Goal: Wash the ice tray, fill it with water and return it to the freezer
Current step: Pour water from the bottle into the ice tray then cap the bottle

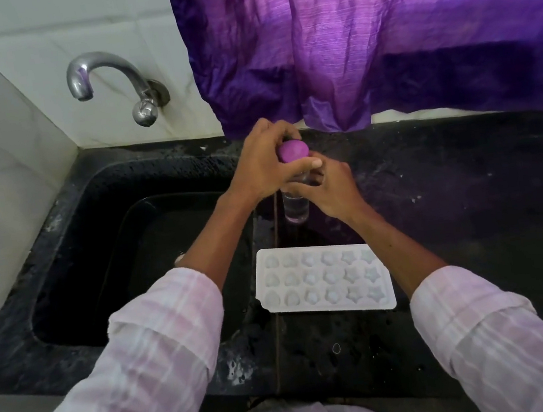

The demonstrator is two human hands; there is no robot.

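Tray (323, 280) lies near the tabletop's (469, 197) front edge, beside the sink (129, 241). Behind it, left hand (258, 169) curls over an upright bottle's (296, 209) cap (292, 152); right hand (333, 190) grips its body.

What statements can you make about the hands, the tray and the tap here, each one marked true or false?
1. The ice tray lies on the counter, to the right of the sink. True.
2. The left hand grips the purple cap of the bottle. True.
3. Water runs from the tap. False: no water comes out of the tap.
4. The right hand rests on the ice tray. False: it holds the bottle, which stands behind the tray.
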